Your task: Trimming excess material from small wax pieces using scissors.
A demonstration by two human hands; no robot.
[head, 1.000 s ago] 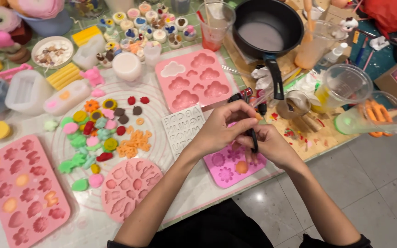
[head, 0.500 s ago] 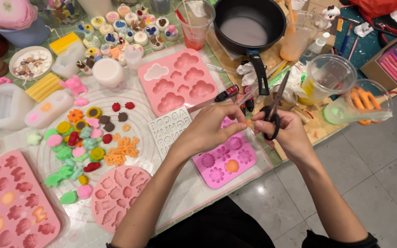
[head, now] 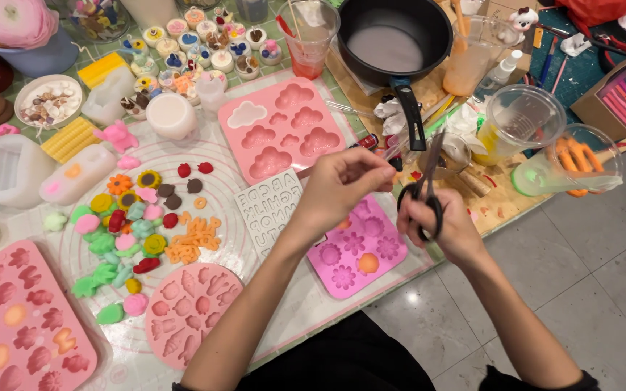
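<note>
Above the magenta mould (head: 354, 250), right hand (head: 440, 228) grips black scissors (head: 423, 192), left hand (head: 342, 185) pinches a thin strip (head: 394, 152); a misjudged snip could nick fingertips

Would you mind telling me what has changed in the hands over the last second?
The right hand has lifted the black-handled scissors off the magenta flower mould, blades now pointing up toward the pan handle. The left hand has risen with it, its fingers pinching a thin clear strip just beside the blades. The moulds, the coloured wax shapes and the cups have not moved.
</note>
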